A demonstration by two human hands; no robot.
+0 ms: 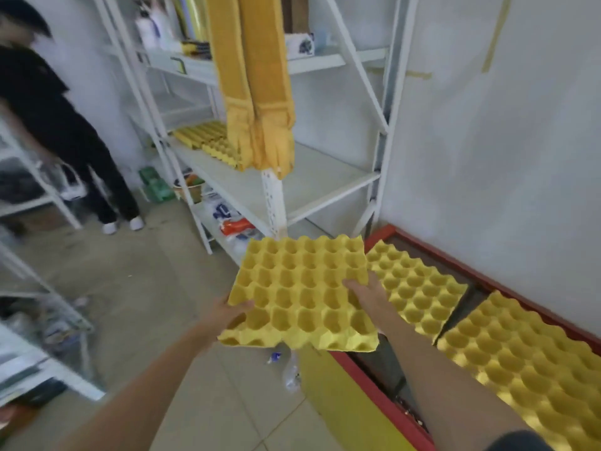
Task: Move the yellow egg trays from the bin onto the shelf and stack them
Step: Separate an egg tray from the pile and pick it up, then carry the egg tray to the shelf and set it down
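Note:
I hold a yellow egg tray [302,294] level in front of me, above the near corner of the bin. My left hand [229,312] grips its left edge and my right hand [366,289] grips its right edge. More yellow egg trays [419,288] lie in the red-rimmed bin [432,247] at the lower right, along the wall. A low pile of yellow trays [208,138] rests on the white shelf [312,177] ahead, at its far left.
A yellow cloth [260,92] hangs over the shelf's front post. Bags and a basket [192,187] lie under the shelf. A person in black [65,131] stands at the left by another rack. A crushed bottle [291,372] lies on the floor.

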